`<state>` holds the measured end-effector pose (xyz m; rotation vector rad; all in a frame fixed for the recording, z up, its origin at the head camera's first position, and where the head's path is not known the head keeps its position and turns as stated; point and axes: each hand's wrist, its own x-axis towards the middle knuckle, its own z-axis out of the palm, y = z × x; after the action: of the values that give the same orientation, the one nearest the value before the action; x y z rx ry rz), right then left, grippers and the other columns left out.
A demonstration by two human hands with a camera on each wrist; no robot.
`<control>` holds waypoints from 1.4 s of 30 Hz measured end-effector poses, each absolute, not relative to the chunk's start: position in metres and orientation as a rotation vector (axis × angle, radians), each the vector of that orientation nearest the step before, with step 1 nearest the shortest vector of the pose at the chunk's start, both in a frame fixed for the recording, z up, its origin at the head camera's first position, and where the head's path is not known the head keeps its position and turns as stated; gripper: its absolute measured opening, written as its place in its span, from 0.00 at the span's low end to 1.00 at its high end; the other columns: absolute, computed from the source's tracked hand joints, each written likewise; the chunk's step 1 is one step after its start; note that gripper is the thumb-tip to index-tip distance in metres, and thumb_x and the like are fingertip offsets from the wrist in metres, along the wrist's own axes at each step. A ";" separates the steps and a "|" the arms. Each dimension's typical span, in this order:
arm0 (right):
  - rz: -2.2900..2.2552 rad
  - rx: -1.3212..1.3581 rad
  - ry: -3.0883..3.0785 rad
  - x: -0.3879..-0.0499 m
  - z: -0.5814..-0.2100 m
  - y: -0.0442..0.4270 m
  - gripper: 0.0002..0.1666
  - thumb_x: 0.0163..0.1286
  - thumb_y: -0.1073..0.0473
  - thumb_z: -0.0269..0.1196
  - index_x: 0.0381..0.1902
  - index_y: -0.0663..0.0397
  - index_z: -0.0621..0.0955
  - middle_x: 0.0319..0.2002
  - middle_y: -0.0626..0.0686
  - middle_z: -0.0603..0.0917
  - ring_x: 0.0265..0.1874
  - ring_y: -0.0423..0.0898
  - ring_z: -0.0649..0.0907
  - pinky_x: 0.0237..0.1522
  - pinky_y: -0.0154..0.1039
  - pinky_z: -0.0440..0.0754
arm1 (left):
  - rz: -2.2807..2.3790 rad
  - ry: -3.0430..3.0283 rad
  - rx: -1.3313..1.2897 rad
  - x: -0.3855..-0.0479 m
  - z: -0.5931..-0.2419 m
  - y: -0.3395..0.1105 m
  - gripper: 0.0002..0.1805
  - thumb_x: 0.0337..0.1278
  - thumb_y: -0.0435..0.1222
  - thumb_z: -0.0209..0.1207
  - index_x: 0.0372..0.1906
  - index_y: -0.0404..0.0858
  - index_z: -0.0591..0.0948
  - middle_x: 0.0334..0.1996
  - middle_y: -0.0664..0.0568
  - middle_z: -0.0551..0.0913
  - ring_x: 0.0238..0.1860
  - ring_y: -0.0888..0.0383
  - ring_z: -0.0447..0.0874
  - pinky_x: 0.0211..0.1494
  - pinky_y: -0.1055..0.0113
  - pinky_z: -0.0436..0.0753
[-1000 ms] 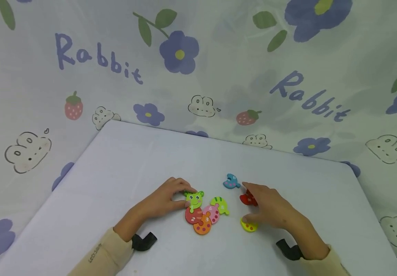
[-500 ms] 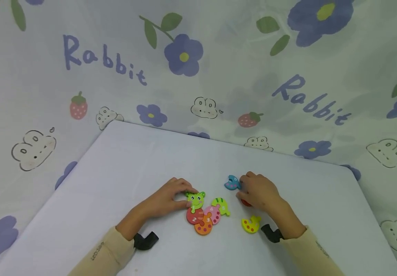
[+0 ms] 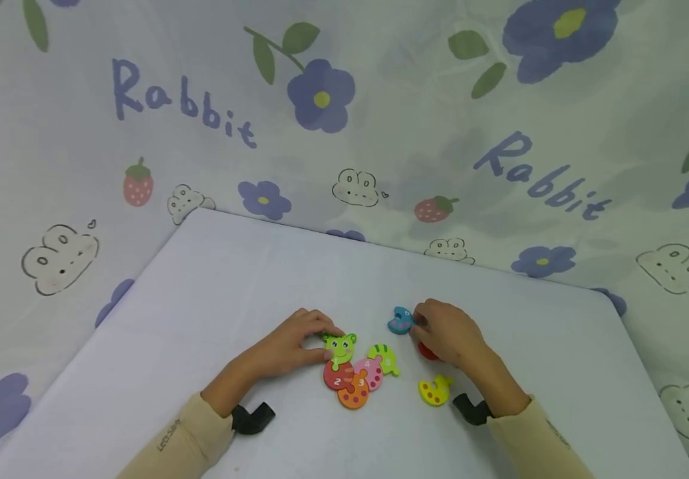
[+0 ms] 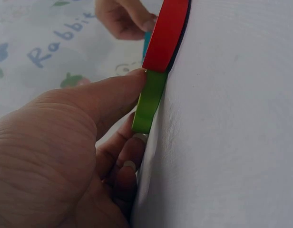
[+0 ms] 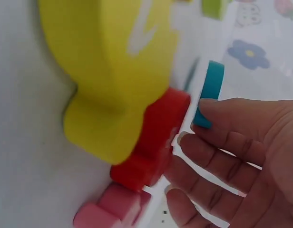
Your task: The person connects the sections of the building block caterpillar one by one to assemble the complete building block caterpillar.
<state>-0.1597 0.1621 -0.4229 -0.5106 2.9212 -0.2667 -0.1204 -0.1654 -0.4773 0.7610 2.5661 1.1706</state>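
Note:
In the head view my left hand point(image 3: 287, 346) holds the green caterpillar-head puzzle piece point(image 3: 340, 347) between thumb and fingers. Joined to that head is a curved row: red piece 2 point(image 3: 336, 375), orange piece 3 point(image 3: 353, 396), a pink piece point(image 3: 370, 375) and a striped green piece point(image 3: 383, 358). My right hand point(image 3: 449, 332) pinches a blue spotted puzzle piece point(image 3: 400, 322) by its right side; the right wrist view shows the thumb on the blue piece's edge point(image 5: 214, 78). Beneath this hand lies a red piece point(image 3: 427, 352), partly hidden. Nearer me is a yellow spotted piece point(image 3: 434, 391).
The pieces lie on a white-covered table point(image 3: 249, 266). Behind it hangs a curtain point(image 3: 380, 133) printed with rabbits, flowers and strawberries. A black curved fitting point(image 3: 253, 419) sits by the left wrist and another black fitting point(image 3: 471, 408) by the right.
My right hand has moved away from above the yellow and red pieces to the blue one and taken hold of it. The blue piece has turned slightly. My left hand stays at the green head.

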 end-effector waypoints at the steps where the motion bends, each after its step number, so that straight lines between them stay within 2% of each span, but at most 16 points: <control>1: -0.290 -0.514 2.923 -0.156 -0.421 0.163 0.10 0.67 0.55 0.74 0.43 0.51 0.86 0.34 0.46 0.81 0.34 0.45 0.79 0.42 0.45 0.85 | 1.168 2.570 0.759 -0.120 -0.477 -0.166 0.21 0.67 0.45 0.69 0.63 0.55 0.84 0.56 0.68 0.78 0.59 0.62 0.69 0.64 0.54 0.75; 10: -0.458 -0.574 2.941 -0.105 -0.407 0.165 0.08 0.65 0.56 0.76 0.38 0.47 0.86 0.30 0.39 0.76 0.31 0.40 0.74 0.35 0.36 0.79 | 1.177 2.569 0.759 -0.119 -0.474 -0.168 0.21 0.67 0.45 0.69 0.63 0.55 0.84 0.57 0.67 0.78 0.60 0.61 0.70 0.65 0.53 0.75; 15: -0.457 -0.519 2.931 -0.083 -0.411 0.161 0.10 0.63 0.54 0.78 0.34 0.43 0.85 0.27 0.37 0.73 0.29 0.37 0.73 0.32 0.32 0.77 | 1.173 2.573 0.761 -0.120 -0.474 -0.168 0.21 0.67 0.45 0.69 0.64 0.55 0.84 0.57 0.67 0.79 0.60 0.61 0.70 0.65 0.52 0.74; 21: -0.336 -0.491 2.965 -0.071 -0.427 0.159 0.12 0.62 0.51 0.78 0.31 0.43 0.83 0.26 0.39 0.72 0.28 0.38 0.72 0.32 0.33 0.76 | 1.167 2.576 0.755 -0.120 -0.472 -0.168 0.22 0.67 0.45 0.69 0.64 0.55 0.84 0.57 0.66 0.79 0.60 0.61 0.70 0.64 0.53 0.75; 31: -0.169 -0.623 3.030 -0.063 -0.429 0.154 0.15 0.58 0.51 0.79 0.28 0.44 0.81 0.25 0.39 0.70 0.28 0.40 0.70 0.31 0.32 0.76 | 1.181 2.566 0.759 -0.120 -0.472 -0.168 0.22 0.67 0.46 0.69 0.64 0.55 0.84 0.57 0.67 0.79 0.60 0.61 0.70 0.64 0.53 0.76; 34: -0.162 -0.602 2.996 -0.064 -0.428 0.153 0.15 0.58 0.51 0.80 0.29 0.45 0.82 0.26 0.40 0.73 0.30 0.40 0.71 0.33 0.34 0.78 | 1.188 2.565 0.757 -0.120 -0.473 -0.167 0.22 0.66 0.46 0.70 0.63 0.55 0.84 0.56 0.67 0.78 0.60 0.61 0.69 0.64 0.54 0.76; 37: -0.191 -0.542 2.947 -0.063 -0.425 0.155 0.15 0.58 0.49 0.80 0.34 0.47 0.85 0.32 0.42 0.79 0.36 0.43 0.78 0.42 0.40 0.84 | 1.203 2.562 0.765 -0.119 -0.473 -0.167 0.21 0.66 0.45 0.70 0.63 0.54 0.84 0.56 0.67 0.79 0.60 0.61 0.70 0.63 0.53 0.76; 39: -0.205 -0.481 2.935 -0.062 -0.423 0.159 0.19 0.57 0.47 0.81 0.40 0.49 0.87 0.38 0.45 0.83 0.44 0.47 0.81 0.49 0.46 0.86 | 1.207 2.556 0.762 -0.119 -0.473 -0.166 0.21 0.66 0.45 0.70 0.63 0.54 0.85 0.56 0.67 0.79 0.60 0.61 0.70 0.63 0.53 0.76; 42: -0.183 -0.402 2.970 -0.058 -0.422 0.169 0.28 0.54 0.43 0.82 0.48 0.51 0.87 0.48 0.51 0.84 0.53 0.53 0.82 0.56 0.54 0.84 | 1.202 2.550 0.757 -0.119 -0.473 -0.165 0.21 0.66 0.45 0.70 0.63 0.54 0.84 0.56 0.67 0.79 0.60 0.61 0.69 0.64 0.54 0.76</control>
<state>-0.0579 0.1686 -0.4215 -0.4018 2.9701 -0.1831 -0.1192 -0.1653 -0.4726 0.7570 2.5497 1.2020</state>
